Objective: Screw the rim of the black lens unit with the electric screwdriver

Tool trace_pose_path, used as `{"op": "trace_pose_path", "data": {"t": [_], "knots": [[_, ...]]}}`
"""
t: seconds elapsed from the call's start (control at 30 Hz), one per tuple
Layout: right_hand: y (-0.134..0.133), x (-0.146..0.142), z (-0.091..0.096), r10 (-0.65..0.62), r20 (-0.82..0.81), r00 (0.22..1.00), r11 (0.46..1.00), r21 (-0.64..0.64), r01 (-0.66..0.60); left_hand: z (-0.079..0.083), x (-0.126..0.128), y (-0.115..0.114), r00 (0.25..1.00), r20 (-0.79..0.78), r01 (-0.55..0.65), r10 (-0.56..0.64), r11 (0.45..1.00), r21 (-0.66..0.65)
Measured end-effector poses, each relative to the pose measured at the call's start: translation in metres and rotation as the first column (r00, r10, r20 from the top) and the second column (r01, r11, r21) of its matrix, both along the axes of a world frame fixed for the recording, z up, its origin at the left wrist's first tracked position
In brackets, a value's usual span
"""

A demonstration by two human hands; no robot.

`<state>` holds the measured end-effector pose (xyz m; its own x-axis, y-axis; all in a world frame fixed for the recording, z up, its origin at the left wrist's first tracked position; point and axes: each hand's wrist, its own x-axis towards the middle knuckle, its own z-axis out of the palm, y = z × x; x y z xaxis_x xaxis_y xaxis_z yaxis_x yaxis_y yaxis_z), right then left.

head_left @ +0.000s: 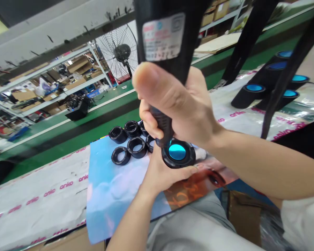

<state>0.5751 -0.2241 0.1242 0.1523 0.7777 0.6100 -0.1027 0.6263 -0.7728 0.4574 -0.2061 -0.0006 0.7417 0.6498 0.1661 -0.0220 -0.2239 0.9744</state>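
My right hand [178,104] is wrapped round the grip of a black power tool [167,35] that stands upright close to the camera, a white label on its body. Its tip points down beside a black round part with a blue lens [177,152]. My left hand [162,172] grips that part from below, fingers curled round its rim. Just behind lie several black ring-shaped parts [132,143] on a blue printed sheet [112,188].
Several finished black cylinders with blue lenses [267,87] lie at the right on white wrap printed "anko". Black stand legs [285,73] cross the right side. A green floor, shelves with cartons and a fan [119,52] lie beyond.
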Motion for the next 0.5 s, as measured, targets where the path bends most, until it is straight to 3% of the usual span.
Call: {"op": "trace_pose_path", "data": {"t": [0.2, 0.27, 0.37, 0.5], "knots": [[-0.003, -0.011, 0.009, -0.054, -0.082, 0.995, 0.991, -0.123, 0.043, -0.002, 0.002, -0.001, 0.999, 0.038, -0.015, 0.014, 1.0, 0.01], [-0.002, -0.007, 0.005, -0.047, -0.033, 0.998, 0.995, -0.087, 0.044, -0.001, 0.003, -0.002, 0.999, 0.043, -0.025, 0.026, 0.999, -0.02], [0.0, -0.002, -0.003, 0.013, 0.079, 0.997, 0.992, 0.123, -0.023, -0.001, 0.003, -0.003, 0.997, 0.062, -0.033, 0.036, 0.998, -0.048], [0.001, -0.003, -0.002, 0.054, -0.026, 0.998, 0.998, -0.029, -0.055, -0.006, 0.002, -0.004, 0.997, 0.073, -0.029, 0.034, 0.998, -0.058]]}}
